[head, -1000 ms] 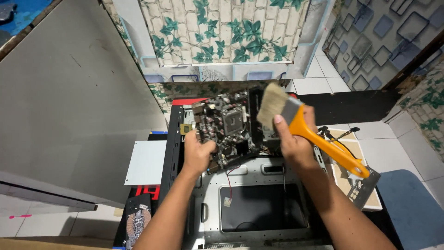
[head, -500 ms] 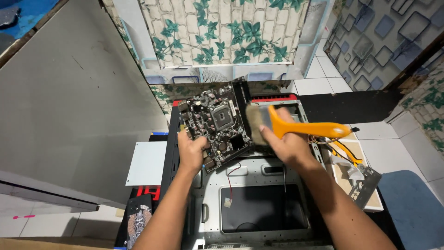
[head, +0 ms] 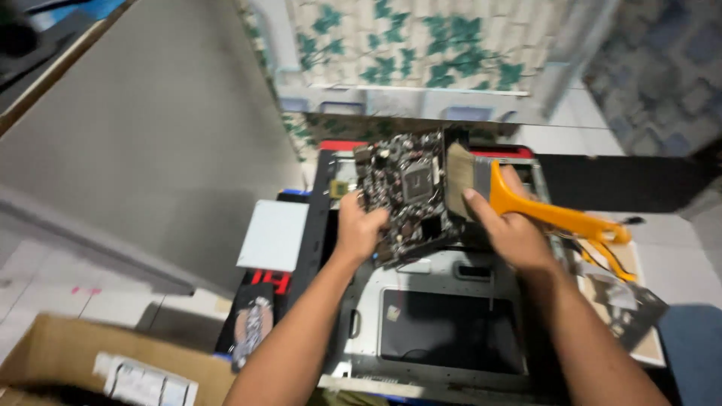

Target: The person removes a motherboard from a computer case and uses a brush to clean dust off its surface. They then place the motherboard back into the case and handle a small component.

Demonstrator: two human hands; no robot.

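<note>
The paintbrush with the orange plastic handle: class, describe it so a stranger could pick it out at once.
Find the open metal computer case lying on the floor. Above it the left hand holds up a dark green circuit board; the right hand presses the paintbrush with the orange plastic handle against it. Its wide tan bristles and bright handle are unlike anything nearby.

Two bare forearms come up from the bottom edge of the frame toward the middle, no sleeves showing anywhere, so whatever top is worn ends above the elbows and out of shot. Left hand [head: 359, 225] and right hand [head: 510, 229] are both ungloved. No watch, no wristband, no rings that I can make out. The picture's a bit motion-blurred, so fine detail is lost.
</note>
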